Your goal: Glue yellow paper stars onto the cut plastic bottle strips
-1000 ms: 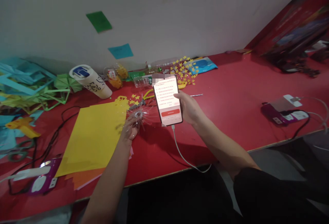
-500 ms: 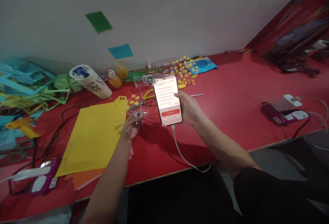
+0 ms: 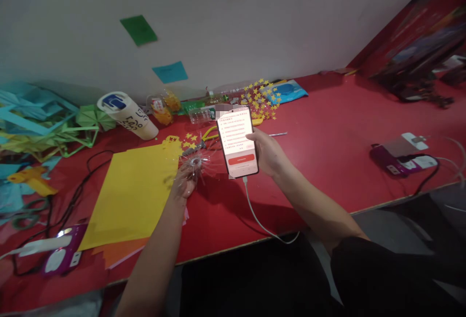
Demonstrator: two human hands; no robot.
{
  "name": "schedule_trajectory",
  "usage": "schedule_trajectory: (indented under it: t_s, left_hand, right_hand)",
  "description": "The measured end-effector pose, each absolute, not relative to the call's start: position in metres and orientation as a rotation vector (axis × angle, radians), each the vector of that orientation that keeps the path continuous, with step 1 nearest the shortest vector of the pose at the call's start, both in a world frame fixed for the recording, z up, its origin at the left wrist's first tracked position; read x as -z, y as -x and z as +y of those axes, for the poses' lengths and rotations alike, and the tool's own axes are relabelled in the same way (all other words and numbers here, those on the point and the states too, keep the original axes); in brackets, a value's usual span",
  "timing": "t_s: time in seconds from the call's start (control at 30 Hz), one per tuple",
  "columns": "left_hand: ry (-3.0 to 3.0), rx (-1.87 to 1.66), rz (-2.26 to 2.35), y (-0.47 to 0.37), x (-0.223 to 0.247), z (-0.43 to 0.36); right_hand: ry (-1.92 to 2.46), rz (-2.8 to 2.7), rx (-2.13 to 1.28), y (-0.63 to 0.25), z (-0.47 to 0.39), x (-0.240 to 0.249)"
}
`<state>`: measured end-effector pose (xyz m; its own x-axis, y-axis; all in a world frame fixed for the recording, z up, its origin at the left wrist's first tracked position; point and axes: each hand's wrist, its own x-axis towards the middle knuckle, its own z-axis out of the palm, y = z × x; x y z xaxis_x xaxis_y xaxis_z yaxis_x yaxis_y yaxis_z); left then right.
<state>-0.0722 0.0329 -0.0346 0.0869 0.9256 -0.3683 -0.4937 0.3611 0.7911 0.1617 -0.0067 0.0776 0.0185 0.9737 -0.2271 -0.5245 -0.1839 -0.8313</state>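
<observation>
Both forearms reach in over the near edge of the tabletop (image 3: 327,127). The right arm, bare below a black sleeve (image 3: 367,268), angles inward from the right; its hand (image 3: 267,154) grips a phone (image 3: 238,148) by its right side, thumb lying over the edge onto the lit screen, which faces the wearer. The phone is raised above the middle of the tabletop, leaning a little left, with a white cable (image 3: 252,210) running from its bottom end to the near edge. The left arm extends forward, and its hand (image 3: 185,182), fingers curled and partly hidden, grips a clear plastic piece (image 3: 196,162) with splayed strips, left of the phone and beside the yellow sheet (image 3: 127,200).

The screen carries rows of small print above a red button, too small to read. Toward the far edge, a white cup (image 3: 136,125) leans, bearing a blue mark and dark hand-drawn characters that cannot be read surely. A bottle (image 3: 159,108) beside it has a red-and-white label, also illegible.
</observation>
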Motion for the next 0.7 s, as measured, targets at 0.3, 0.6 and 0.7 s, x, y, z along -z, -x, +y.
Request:
schedule_trajectory:
  t_s: [0.3,0.6,0.7]
  left_hand:
    - [-0.538,-1.148,0.979,0.0722,0.0349,0.0328]
    - [-0.535,-1.138,0.978,0.0736,0.0364,0.0334]
    - [-0.530,-1.140,0.976,0.0732,0.0356,0.0336]
  right_hand:
    - [0.988,-0.543,-1.566,-0.1609,-0.0053,-0.0788]
    - [0.991,-0.553,-1.541,-0.1610,-0.0055,-0.0771]
    - [0.993,-0.536,-1.550,-0.1604,-0.0047,-0.0774]
